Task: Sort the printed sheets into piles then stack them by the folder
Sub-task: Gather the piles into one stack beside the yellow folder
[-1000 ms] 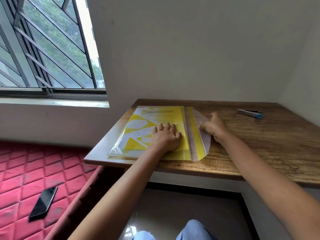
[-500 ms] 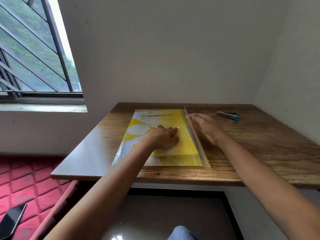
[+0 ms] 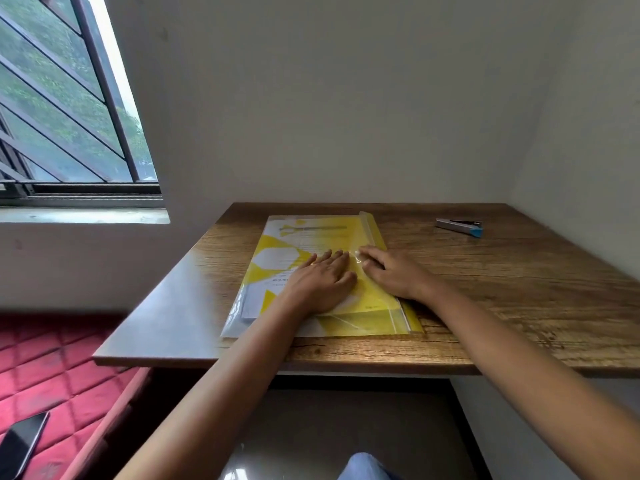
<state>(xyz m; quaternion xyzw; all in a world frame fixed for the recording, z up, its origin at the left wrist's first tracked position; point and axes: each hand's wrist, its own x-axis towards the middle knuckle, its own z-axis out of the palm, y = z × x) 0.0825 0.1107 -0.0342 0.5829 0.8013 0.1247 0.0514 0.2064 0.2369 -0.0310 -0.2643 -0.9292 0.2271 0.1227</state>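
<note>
A clear plastic folder (image 3: 311, 233) lies flat on the wooden desk (image 3: 519, 289), with yellow and white printed sheets (image 3: 363, 320) visible inside it. My left hand (image 3: 320, 282) presses flat on the folder's middle, fingers straight. My right hand (image 3: 391, 271) rests on the folder's right part, its fingers lying flat on the folded-over flap. The sheets under both hands are hidden.
A grey and blue stapler (image 3: 459, 226) lies at the desk's far right. White walls close the desk at the back and right. A window (image 3: 62, 116) is at the left. A dark phone (image 3: 20, 443) lies on the red quilted mattress (image 3: 52, 358) below left.
The folder's right flap, open a second ago, has been folded over onto the folder. My right hand moved left with it and now lies on top. The camera turned right.
</note>
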